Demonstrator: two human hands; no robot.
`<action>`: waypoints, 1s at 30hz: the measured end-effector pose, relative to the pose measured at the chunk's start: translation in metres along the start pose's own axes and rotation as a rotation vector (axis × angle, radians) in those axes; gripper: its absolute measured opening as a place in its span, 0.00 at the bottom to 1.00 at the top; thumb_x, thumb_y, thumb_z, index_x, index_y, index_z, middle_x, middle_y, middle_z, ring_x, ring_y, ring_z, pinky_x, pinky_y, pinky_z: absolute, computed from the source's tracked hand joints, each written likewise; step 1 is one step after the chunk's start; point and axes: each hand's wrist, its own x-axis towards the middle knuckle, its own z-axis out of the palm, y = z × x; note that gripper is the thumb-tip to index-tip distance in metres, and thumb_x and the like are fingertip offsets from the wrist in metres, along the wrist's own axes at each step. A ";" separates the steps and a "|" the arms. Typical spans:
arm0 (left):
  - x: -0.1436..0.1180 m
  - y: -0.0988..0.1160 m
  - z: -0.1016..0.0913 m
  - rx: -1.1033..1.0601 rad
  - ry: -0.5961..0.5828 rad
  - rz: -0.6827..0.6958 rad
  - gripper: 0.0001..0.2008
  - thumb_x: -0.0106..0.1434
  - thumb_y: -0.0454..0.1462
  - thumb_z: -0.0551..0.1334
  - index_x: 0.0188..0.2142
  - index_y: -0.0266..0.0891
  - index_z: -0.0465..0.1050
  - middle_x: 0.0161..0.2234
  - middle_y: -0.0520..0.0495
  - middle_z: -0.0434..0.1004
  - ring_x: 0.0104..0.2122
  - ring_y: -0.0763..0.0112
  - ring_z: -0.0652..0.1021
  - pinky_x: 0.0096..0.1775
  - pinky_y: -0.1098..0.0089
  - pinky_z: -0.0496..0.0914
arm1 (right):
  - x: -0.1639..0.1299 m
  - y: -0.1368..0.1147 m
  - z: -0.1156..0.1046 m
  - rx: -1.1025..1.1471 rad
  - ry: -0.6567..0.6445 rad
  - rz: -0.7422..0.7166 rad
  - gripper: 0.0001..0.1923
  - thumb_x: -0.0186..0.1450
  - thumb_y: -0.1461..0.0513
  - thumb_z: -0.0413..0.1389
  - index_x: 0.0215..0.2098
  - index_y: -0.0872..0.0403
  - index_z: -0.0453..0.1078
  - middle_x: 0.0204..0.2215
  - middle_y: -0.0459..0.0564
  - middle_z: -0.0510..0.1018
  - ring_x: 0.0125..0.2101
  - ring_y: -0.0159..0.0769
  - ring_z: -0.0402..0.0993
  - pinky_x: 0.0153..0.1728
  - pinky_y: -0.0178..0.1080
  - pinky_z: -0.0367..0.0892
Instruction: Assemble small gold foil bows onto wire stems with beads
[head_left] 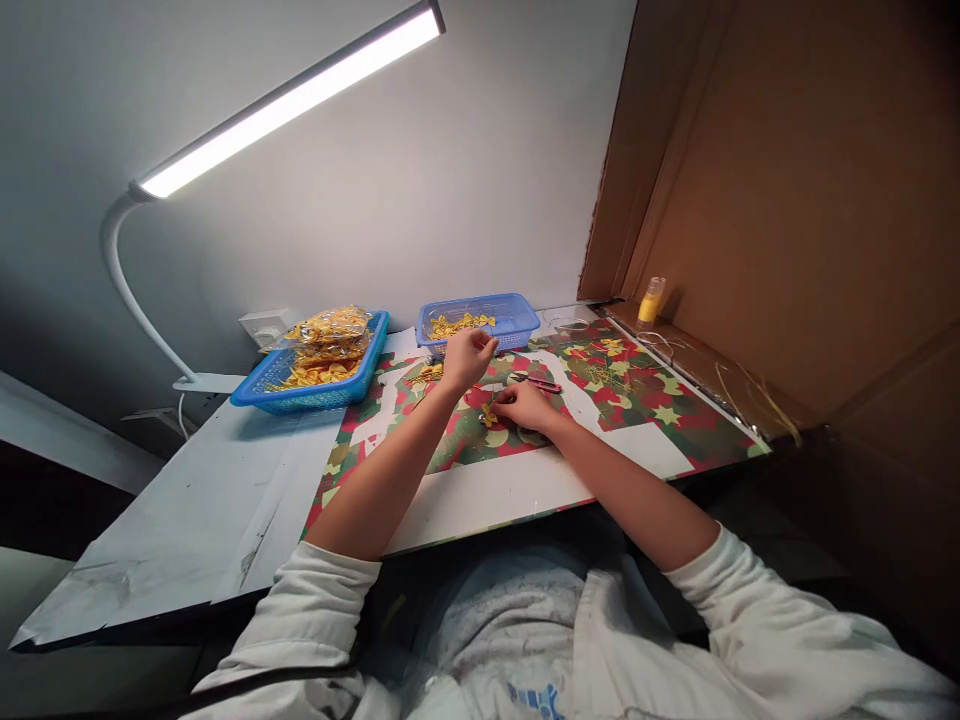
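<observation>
1. Your left hand [466, 357] is raised just above the bench [225, 500], its fingers curled in and pinched together at the tips, near the front rim of the small blue basket [517, 318]. Whether it pinches a thread or wire is too fine to tell.
2. Your right hand [525, 405] rests on the patterned mat [637, 400], fingers closed down on a small yellow bow [489, 413] that lies on the mat just under its fingertips.
3. A judgement: the bow is small and light, so if your left hand pulls sideways while your right lets up its press, the bow could slide or come undone.
4. A red-handled tool [536, 381], probably scissors or pliers, lies on the mat just beyond your right hand; a backward sweep of the knuckles could knock it or catch on its tips.
5. More yellow bows sit in the small blue basket close behind your left hand; lifting that hand further could tip its rim.
6. The larger blue basket [300, 395] stands well to the left, piled with clear bags of yellow pieces [330, 335], out of your way.
7. Loose gold strands [742, 395] trail along the right edge of the bench near a small yellow bottle [651, 299] by the cardboard wall [787, 200]; your right forearm could drag them off.
8. The lamp [292, 100] overhangs the left side, clear of both arms.
</observation>
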 end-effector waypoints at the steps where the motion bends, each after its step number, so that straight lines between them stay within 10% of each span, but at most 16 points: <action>1: 0.000 0.000 0.001 0.001 0.001 -0.002 0.10 0.57 0.37 0.61 0.20 0.39 0.68 0.25 0.48 0.75 0.29 0.67 0.73 0.36 0.67 0.66 | 0.000 -0.001 -0.001 0.009 -0.004 0.012 0.06 0.58 0.60 0.60 0.28 0.54 0.78 0.26 0.47 0.80 0.27 0.32 0.73 0.28 0.31 0.62; 10: -0.002 -0.001 0.003 -0.066 0.010 -0.053 0.09 0.57 0.39 0.61 0.23 0.39 0.71 0.28 0.46 0.77 0.30 0.67 0.75 0.36 0.67 0.67 | 0.001 0.003 -0.003 0.153 0.001 0.077 0.13 0.59 0.55 0.56 0.30 0.57 0.76 0.17 0.43 0.71 0.15 0.25 0.58 0.16 0.30 0.52; 20: -0.001 -0.003 0.007 -0.289 -0.063 -0.125 0.09 0.57 0.38 0.61 0.23 0.38 0.71 0.23 0.47 0.78 0.26 0.69 0.77 0.33 0.70 0.69 | -0.001 -0.001 -0.001 0.057 0.018 0.023 0.09 0.57 0.59 0.61 0.30 0.57 0.78 0.26 0.48 0.80 0.26 0.31 0.71 0.27 0.31 0.61; 30: 0.003 0.003 0.015 -0.738 -0.139 -0.517 0.11 0.56 0.39 0.66 0.27 0.36 0.66 0.23 0.50 0.75 0.22 0.76 0.76 0.27 0.74 0.69 | -0.001 -0.001 0.001 0.015 -0.005 0.002 0.08 0.58 0.59 0.59 0.29 0.55 0.78 0.28 0.49 0.81 0.29 0.33 0.74 0.31 0.32 0.63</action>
